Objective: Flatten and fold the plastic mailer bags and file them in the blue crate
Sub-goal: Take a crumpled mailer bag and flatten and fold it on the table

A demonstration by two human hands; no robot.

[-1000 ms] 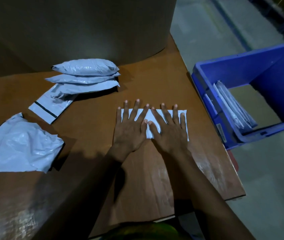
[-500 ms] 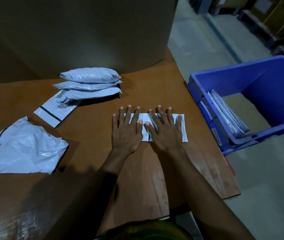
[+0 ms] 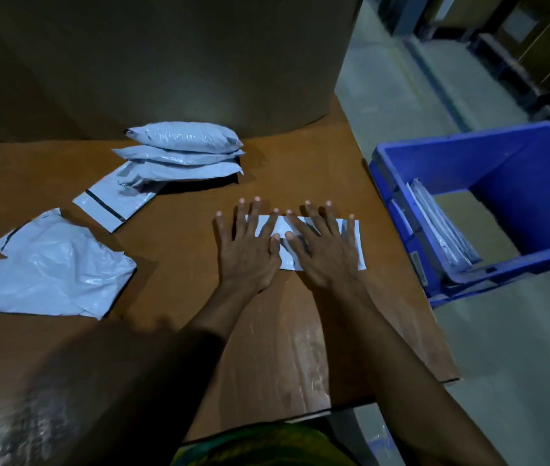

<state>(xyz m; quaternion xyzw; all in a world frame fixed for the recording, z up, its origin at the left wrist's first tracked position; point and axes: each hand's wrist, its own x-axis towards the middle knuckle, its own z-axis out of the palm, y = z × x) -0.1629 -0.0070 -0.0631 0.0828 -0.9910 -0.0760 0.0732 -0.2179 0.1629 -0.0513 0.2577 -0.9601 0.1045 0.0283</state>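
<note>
We pressed our left hand (image 3: 248, 252) and right hand (image 3: 322, 253), fingers flat and spread, on the folded mailer (image 3: 350, 240) mid-frame, likely to set its crease. The blue crate (image 3: 461, 159) waited at right for filing.

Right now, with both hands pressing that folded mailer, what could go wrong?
The folded mailer may spring open once the left hand and right hand lift. The blue crate sits off the right edge of the table, so a loose carry could drop it on the floor.

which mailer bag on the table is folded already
The small mailer pressed flat under the left hand and right hand. The stacked mailers are puffy; the far-left mailer is crumpled.
</note>
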